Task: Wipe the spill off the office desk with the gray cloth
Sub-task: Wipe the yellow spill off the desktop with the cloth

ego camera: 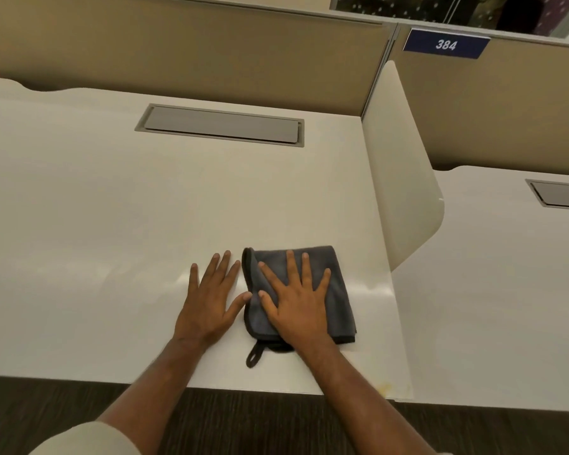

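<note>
A folded gray cloth (339, 290) with a dark hem and a hanging loop lies on the white office desk (112, 224), near its front right part. My right hand (298, 300) rests flat on top of the cloth, fingers spread. Flat on the bare desk just left of the cloth lies my left hand (211, 297), fingers apart, its thumb tip touching the cloth's left edge. No wet spill shows clearly; faint sheen streaks cross the desk beside the hands, and a small yellowish mark (386, 387) sits at the front right edge.
A gray cable hatch (220, 124) is set into the desk's rear. A white curved divider (404, 178) bounds the desk on the right, with a neighbouring desk (493, 290) beyond. Tan partition panels (178, 50) stand behind, one bearing a blue "384" sign (445, 44). Dark carpet (243, 421) lies below the front edge.
</note>
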Motion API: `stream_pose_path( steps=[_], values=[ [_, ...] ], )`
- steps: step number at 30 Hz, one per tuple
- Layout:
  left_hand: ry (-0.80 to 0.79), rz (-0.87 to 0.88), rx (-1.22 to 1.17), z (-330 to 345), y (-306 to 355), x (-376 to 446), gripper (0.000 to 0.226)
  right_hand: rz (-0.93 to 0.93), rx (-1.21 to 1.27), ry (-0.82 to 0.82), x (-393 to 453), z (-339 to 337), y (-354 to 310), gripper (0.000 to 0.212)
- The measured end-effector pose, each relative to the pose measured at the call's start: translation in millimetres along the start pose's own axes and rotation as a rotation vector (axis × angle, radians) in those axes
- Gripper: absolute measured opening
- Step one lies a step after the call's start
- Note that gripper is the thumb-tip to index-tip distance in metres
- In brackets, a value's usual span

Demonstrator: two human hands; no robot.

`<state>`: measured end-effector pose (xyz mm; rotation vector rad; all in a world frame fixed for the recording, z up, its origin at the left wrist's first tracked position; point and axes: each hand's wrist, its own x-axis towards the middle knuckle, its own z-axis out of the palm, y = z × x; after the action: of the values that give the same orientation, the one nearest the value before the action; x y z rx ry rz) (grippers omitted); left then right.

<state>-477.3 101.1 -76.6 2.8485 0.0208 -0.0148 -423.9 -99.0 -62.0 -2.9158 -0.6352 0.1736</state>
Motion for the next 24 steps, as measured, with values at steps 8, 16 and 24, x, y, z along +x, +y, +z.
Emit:
stream_pose_path(
  steps=[8,16,24],
  values=[
    [-0.021,-0.001,0.054,0,3,-1,0.086,0.121,-0.036,-0.02,47,-22,69,0.059],
    [-0.027,-0.024,0.084,-1,7,-1,0.092,0.208,-0.049,0.03,-43,-17,82,0.062],
    [-0.018,-0.018,0.076,0,4,1,0.088,0.058,-0.029,0.027,-43,10,-4,0.066]
  ],
)
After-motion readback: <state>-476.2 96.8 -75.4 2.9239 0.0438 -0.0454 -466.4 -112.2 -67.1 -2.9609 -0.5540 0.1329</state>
